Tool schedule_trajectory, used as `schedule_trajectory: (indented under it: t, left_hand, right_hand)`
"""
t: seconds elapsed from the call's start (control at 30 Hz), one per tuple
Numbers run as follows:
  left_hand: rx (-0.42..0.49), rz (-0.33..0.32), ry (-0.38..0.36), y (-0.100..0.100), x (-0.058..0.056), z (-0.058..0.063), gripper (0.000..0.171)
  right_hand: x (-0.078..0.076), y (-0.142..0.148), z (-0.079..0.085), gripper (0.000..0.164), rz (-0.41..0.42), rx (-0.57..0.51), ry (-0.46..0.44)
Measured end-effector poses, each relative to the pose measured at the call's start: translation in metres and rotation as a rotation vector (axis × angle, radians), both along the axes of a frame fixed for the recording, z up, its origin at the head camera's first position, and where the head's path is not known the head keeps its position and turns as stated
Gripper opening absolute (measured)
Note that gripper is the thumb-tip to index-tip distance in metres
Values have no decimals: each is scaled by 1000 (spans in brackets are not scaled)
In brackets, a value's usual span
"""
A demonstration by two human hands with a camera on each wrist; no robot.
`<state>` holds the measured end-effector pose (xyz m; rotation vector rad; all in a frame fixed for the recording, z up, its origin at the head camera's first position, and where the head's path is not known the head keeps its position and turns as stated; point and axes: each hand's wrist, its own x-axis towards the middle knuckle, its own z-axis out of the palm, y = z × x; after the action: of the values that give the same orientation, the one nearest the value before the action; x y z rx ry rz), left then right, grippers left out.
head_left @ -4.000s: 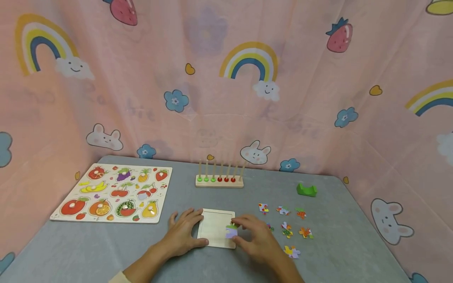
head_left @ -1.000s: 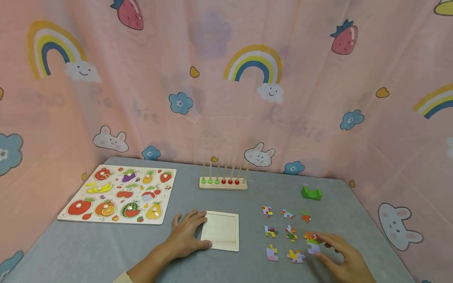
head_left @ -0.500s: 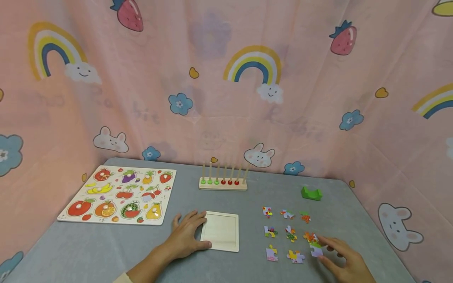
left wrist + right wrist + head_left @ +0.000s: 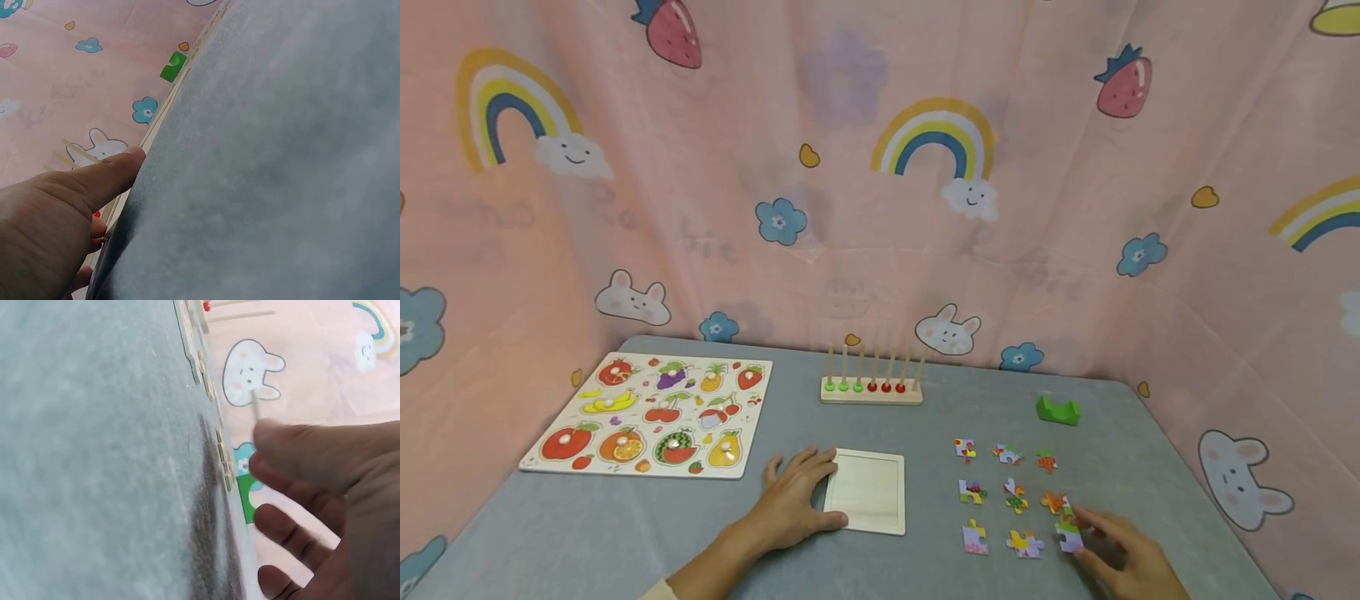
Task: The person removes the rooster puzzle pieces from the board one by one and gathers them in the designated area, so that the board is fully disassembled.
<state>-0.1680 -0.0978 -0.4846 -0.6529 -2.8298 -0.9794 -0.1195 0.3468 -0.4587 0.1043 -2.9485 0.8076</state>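
A shallow square wooden tray [image 4: 867, 490] with a raised rim and bare floor lies on the table before me. My left hand [image 4: 788, 502] rests at its left edge, thumb at the near corner and fingertips at the far one. At the right, my right hand [image 4: 1129, 550] pinches a purple and green jigsaw piece [image 4: 1069, 537] between thumb and fingers. In the right wrist view this jigsaw piece [image 4: 255, 406] shows edge-on past the thumb tip. Just beyond it lies an orange jigsaw piece [image 4: 1057, 502], left of which a yellow and purple piece [image 4: 1025, 544] lies flat.
Several other jigsaw pieces [image 4: 973, 491] are laid out in rows right of the tray. A green block [image 4: 1058, 410] stands behind them. At the back is a peg stand [image 4: 871, 398] with green and red beads; a fruit puzzle board [image 4: 662, 462] lies at left.
Over four seconds my right hand has carried the purple and green jigsaw piece from the tray's right side to the near right of the rows. Lately it shifts only slightly; the left hand stays.
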Motion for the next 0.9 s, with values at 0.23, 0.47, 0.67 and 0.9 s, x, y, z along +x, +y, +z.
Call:
schedule_trajectory:
  t: [0.23, 0.47, 0.67, 0.9]
  left_hand:
    - [1, -5, -9, 2, 1, 2, 69]
    - [-1, -3, -17, 1, 2, 4, 69]
    - [-1, -1, -20, 1, 3, 3, 70]
    - [-3, 1, -11, -1, 3, 4, 69]
  right_hand:
    - [-4, 8, -7, 56, 47, 89, -39]
    - [-5, 9, -9, 58, 59, 117, -55]
    - [-2, 8, -11, 57, 69, 140, 30]
    - [-2, 2, -4, 56, 14, 108, -17]
